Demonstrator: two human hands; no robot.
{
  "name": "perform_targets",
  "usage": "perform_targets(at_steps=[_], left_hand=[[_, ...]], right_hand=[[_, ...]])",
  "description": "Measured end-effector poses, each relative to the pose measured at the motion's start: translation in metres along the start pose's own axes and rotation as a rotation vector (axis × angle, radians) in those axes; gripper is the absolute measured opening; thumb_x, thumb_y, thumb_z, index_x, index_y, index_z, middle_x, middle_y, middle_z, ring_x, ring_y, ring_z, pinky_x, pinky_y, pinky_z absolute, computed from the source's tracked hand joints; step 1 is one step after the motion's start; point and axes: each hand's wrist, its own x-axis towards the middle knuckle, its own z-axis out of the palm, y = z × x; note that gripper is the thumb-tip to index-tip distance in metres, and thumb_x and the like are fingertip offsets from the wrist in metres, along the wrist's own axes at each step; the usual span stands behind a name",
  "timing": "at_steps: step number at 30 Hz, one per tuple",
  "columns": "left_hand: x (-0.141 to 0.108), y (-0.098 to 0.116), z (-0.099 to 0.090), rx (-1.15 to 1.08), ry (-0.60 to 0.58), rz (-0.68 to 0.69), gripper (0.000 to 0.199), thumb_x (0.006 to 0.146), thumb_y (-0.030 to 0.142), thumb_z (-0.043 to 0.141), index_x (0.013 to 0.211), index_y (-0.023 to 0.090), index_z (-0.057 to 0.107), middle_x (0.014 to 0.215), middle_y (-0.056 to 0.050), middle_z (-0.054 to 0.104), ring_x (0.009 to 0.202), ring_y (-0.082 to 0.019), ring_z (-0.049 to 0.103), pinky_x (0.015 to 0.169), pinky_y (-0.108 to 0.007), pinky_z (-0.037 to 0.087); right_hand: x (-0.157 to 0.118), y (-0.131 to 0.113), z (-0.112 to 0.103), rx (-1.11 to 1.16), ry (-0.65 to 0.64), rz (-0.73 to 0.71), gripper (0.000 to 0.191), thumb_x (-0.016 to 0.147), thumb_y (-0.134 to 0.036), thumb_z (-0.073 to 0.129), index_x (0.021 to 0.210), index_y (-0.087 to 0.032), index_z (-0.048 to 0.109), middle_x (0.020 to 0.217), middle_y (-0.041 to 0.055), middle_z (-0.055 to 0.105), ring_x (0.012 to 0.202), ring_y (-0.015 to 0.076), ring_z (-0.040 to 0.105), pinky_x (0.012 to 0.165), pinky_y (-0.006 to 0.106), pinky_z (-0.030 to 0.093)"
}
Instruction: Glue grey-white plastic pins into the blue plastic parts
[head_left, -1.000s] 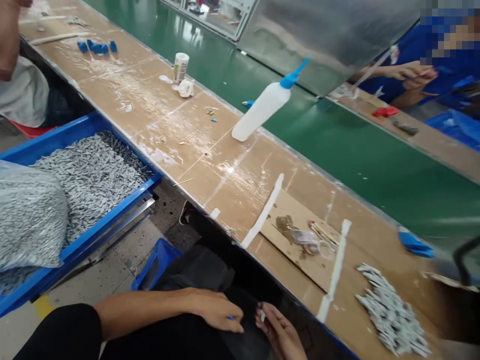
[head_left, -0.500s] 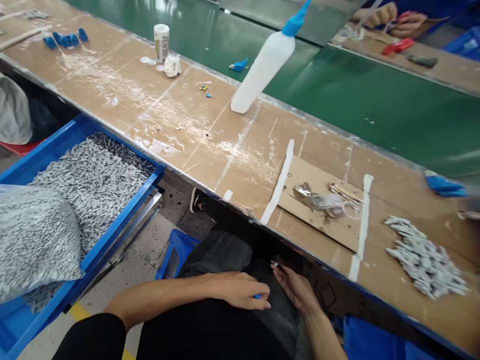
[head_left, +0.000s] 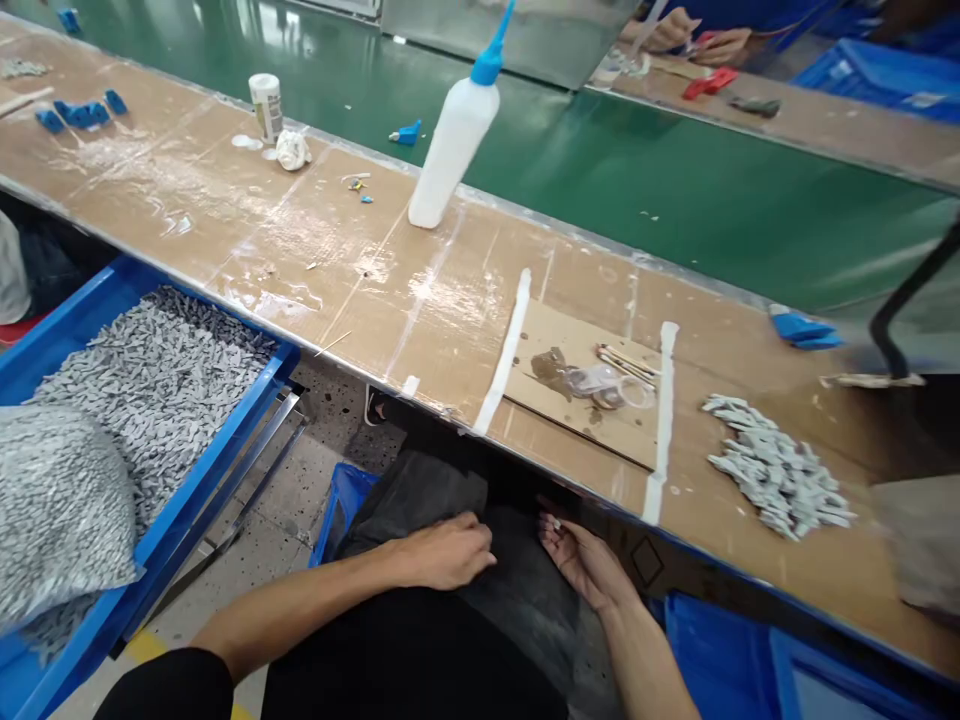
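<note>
Over my lap, my left hand (head_left: 450, 552) is curled closed with its back toward me. What lies inside its fingers is hidden now; half a second ago a small blue piece showed between them. A little to the right, my right hand (head_left: 581, 562) is turned partly palm up. Its fingertips pinch a small pale piece (head_left: 556, 525), too small to make out clearly. The two hands are apart, both below the table's front edge. On the table beyond them lies a cardboard square (head_left: 547, 415) with a dark wet patch, clear plastic bits and thin sticks (head_left: 628, 366).
A pile of grey pieces (head_left: 776, 465) lies on the table (head_left: 360, 330) at right. A white squeeze bottle (head_left: 454, 150) stands tilted-looking behind. At left, a blue bin (head_left: 281, 362) holds many grey pieces and a filled bag (head_left: 64, 500). Another person's hands (head_left: 697, 40) work across the green surface.
The view has turned rightward, so the table things sit further left. My left hand has rolled over, hiding the blue piece. My right hand's fingers now show more of the pale piece.
</note>
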Motion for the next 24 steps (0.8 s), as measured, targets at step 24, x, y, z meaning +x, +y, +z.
perform_targets(at_steps=[24], left_hand=[[-0.091, -0.056, -0.114, 0.435, 0.338, -0.862, 0.049, 0.089, 0.062, 0.043, 0.062, 0.022, 0.052, 0.065, -0.004, 0.06, 0.073, -0.023, 0.062, 0.065, -0.029, 0.039]], right_hand=[[-0.029, 0.027, -0.06, -0.768, 0.036, -0.427, 0.061, 0.076, -0.076, 0.053, 0.06, -0.023, 0.028, 0.061, -0.0057, 0.024, 0.059, 0.0127, 0.031, 0.058, 0.025, 0.027]])
